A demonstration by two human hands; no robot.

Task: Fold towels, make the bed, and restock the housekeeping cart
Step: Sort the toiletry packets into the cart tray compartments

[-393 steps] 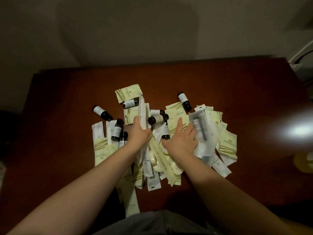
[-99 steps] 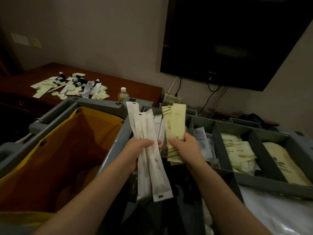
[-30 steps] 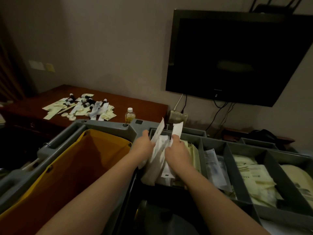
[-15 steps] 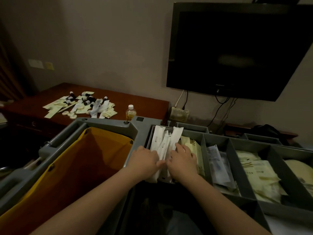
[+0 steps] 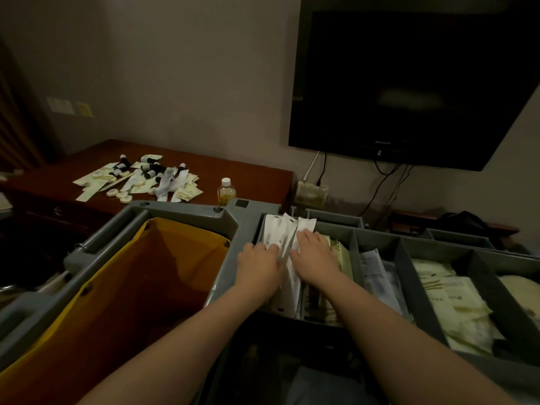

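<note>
Both hands are in the grey housekeeping cart (image 5: 181, 206), at the leftmost compartment of its top tray. That slot holds the long white packets (image 5: 279, 233), with a stack of cream packets (image 5: 341, 255) just beside them on the right.

My right hand (image 5: 314, 255) lies flat on top, fingers straight and spread, pressing the white packets down. My left hand (image 5: 258, 266) meets their left edge with fingers bent. In this dim light I cannot tell whether they pinch the stack or only push it.

The white packets run lengthwise away from me. Their far ends tilt up over the back rim, pointing toward the wall, and the near ends sit low at the front.

Going right, the next compartment holds clear-wrapped packets (image 5: 377, 273), then one with pale cream sachets (image 5: 447, 299), then something pale and rounded (image 5: 523, 290) at the edge of view. Left of the tray hangs the open yellow bag (image 5: 140, 287). Beyond it, a heap of little bottles and sachets (image 5: 140, 179) lies on the wooden desk (image 5: 251, 176).
</note>
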